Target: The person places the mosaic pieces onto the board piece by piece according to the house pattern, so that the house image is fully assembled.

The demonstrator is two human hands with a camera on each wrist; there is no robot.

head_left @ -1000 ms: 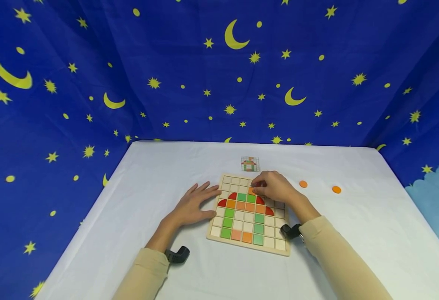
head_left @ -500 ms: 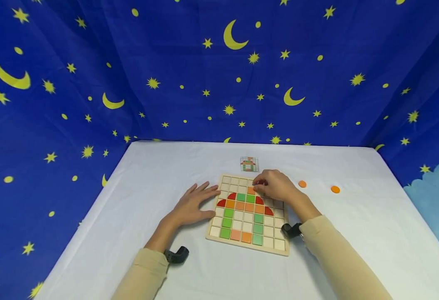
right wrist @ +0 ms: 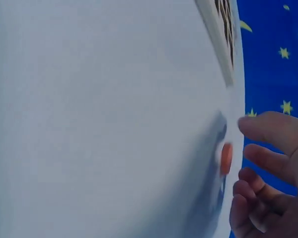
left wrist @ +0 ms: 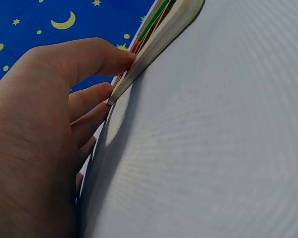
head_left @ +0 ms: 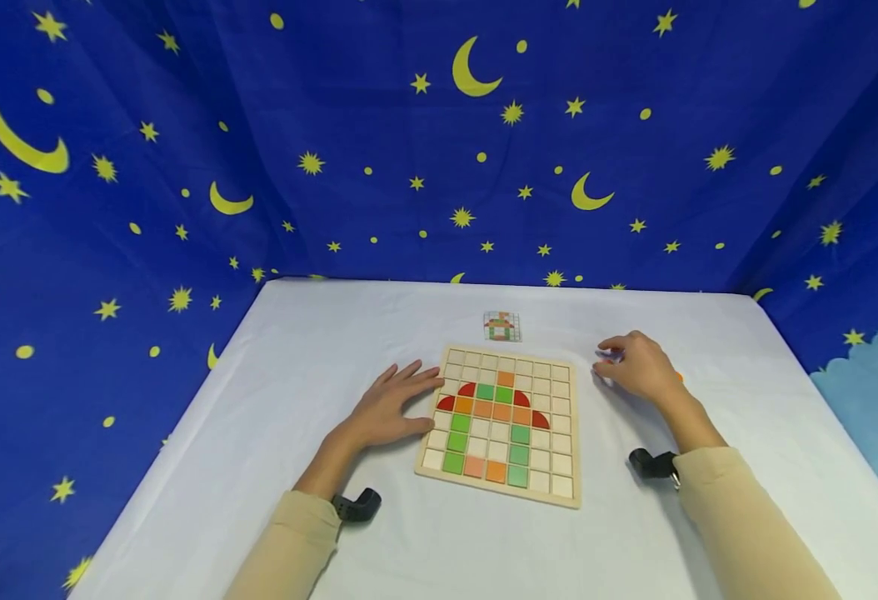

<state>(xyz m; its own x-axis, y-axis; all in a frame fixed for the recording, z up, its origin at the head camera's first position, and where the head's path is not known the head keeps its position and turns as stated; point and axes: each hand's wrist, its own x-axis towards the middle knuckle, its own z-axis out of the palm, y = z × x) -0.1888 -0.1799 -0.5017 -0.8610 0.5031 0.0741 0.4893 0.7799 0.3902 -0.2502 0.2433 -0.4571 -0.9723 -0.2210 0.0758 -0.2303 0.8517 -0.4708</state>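
A square wooden grid board [head_left: 576, 433] lies on the white table, holding green, orange and red pieces. At the top of the coloured pattern is a single orange square [head_left: 506, 379]. My left hand [head_left: 388, 408] has its fingers spread and touches the board's left edge with thumb and fingertips; the left wrist view shows this contact too. To the right of the board, my right hand [head_left: 643, 367] hovers over an orange disc [right wrist: 226, 158], thumb and fingers apart and holding nothing. Another orange disc [head_left: 680, 377] is mostly hidden behind that hand.
A small pattern card [head_left: 502, 326] lies just beyond the board's far edge, printed with a similar coloured grid. White cloth [head_left: 319, 333] covers the table. A blue curtain [head_left: 379, 108] with moons and stars surrounds it at the back and sides.
My right hand has left the board's upper part and moved right, over the nearer orange disc. The orange square stays in its grid cell. My left hand keeps its place.
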